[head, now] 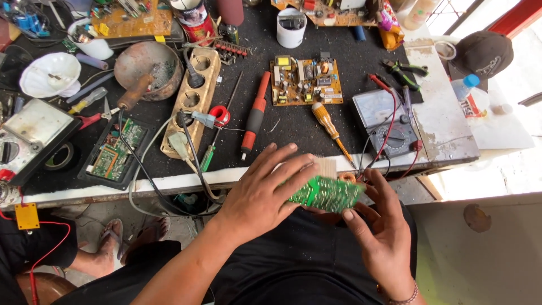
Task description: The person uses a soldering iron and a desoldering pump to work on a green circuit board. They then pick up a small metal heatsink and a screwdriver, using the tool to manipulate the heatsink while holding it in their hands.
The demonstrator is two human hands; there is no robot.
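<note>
I am judging the work as mid-way: the green circuit board [326, 193] is sitting low in the centre of the frame, off the bench [316, 127] and over the lap, solder side up. The left hand [261, 195] is lying across it with fingers spread, seemingly pressing a pale brush [326, 166] on the board's far edge (grip partly hidden). The right hand [379, 226] is cupping the board from below, fingers curled. Screwdrivers and the meter [387, 121] are lying untouched.
</note>
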